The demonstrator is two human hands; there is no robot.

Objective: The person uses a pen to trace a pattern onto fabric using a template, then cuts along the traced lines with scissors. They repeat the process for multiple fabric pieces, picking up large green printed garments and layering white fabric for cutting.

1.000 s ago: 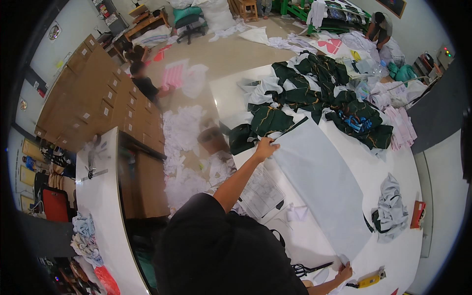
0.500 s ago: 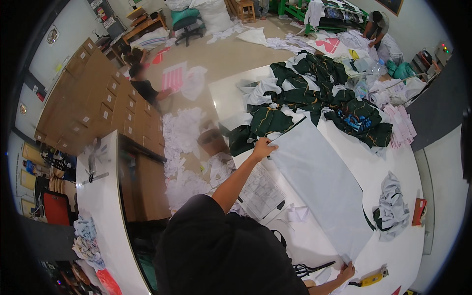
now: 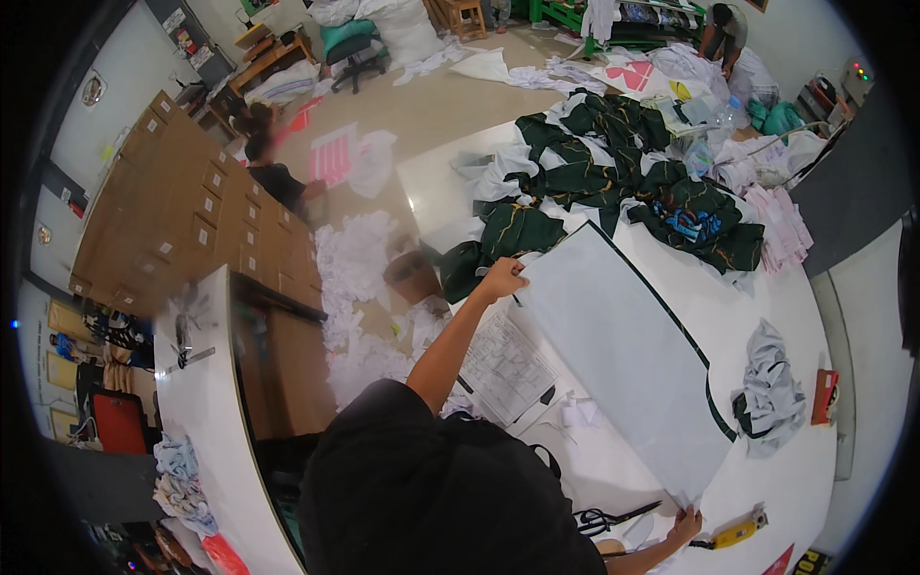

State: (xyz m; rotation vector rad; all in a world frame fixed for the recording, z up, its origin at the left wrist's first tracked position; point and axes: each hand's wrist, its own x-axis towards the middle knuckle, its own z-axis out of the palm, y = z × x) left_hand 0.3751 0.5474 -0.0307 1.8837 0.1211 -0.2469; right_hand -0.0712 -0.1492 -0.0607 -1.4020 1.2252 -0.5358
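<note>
A long light-grey fabric panel (image 3: 623,345) with a dark green edge lies spread over the white table (image 3: 786,331). My left hand (image 3: 502,279) is pinching its far left corner. At the panel's near end, the fingers of my right hand (image 3: 684,526) are closed on the other corner. Black-handled scissors (image 3: 613,518) lie beside my right hand on its left, and a yellow hand tool (image 3: 740,530) with a dark cord lies on its right. A printed sheet (image 3: 503,369) rests left of the panel, under my left forearm.
Dark green patterned cloth (image 3: 594,177) is heaped across the table's far side. To the right are crumpled grey fabric (image 3: 770,383) and a red box (image 3: 824,396). White scraps (image 3: 355,287) cover the floor beside stacked cartons (image 3: 206,206). One person (image 3: 273,177) sits left, another (image 3: 725,43) bends far right.
The panel has been drawn straighter and flatter, and more of its dark green edge shows along the right side. Both hands keep their hold on the corners.
</note>
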